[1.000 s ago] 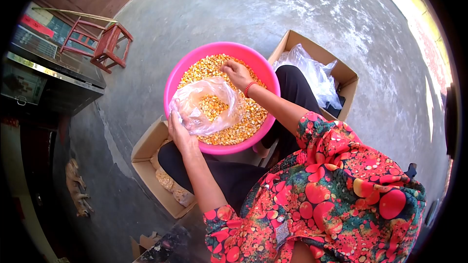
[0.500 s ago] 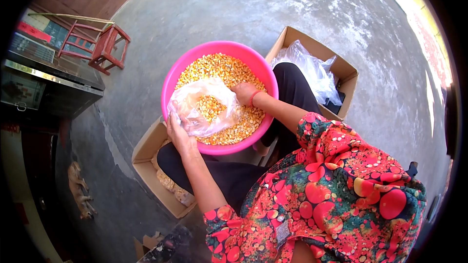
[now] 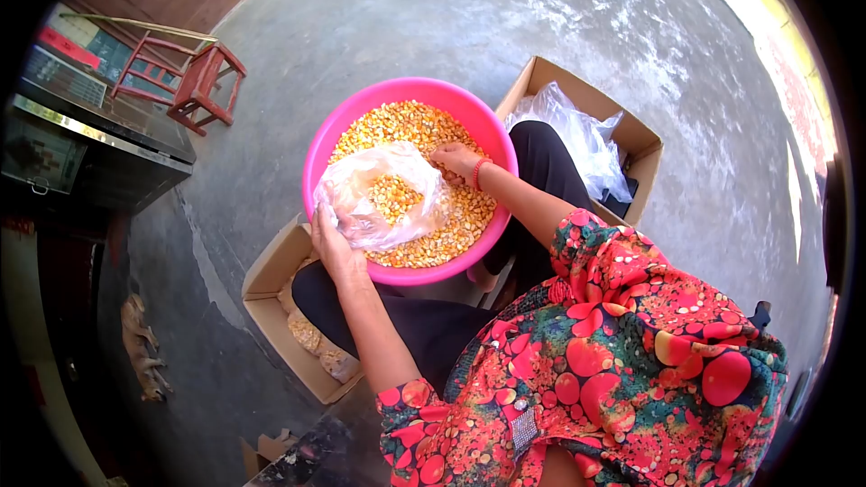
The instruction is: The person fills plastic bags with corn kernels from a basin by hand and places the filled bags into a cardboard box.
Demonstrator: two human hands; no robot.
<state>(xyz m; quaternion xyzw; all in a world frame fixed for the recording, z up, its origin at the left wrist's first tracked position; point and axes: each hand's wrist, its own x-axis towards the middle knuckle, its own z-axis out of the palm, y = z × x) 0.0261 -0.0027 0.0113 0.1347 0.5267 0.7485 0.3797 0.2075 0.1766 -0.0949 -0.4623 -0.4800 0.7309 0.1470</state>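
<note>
A pink basin (image 3: pixel 501 140) full of yellow-orange corn kernels (image 3: pixel 406 117) sits between my knees. In it rests a clear plastic bag (image 3: pixel 347 185), its mouth spread and a heap of kernels inside. My left hand (image 3: pixel 336 248) grips the near-left side of the bag by the basin's rim, its fingers partly hidden by plastic. My right hand (image 3: pixel 458 162), with a red bracelet at the wrist, is closed over kernels just right of the bag. Its fingers curl downward and their tips are hard to see.
A cardboard box (image 3: pixel 645 140) with clear plastic bags stands beyond my right knee. Another cardboard box (image 3: pixel 262 275) by my left knee holds bags of kernels. A red wooden chair (image 3: pixel 203 81) stands far left, and a small animal (image 3: pixel 142 347) lies on the concrete floor.
My right hand has risen slightly among the kernels and its fingers show more. My left hand keeps its hold on the bag. The view has shifted a little.
</note>
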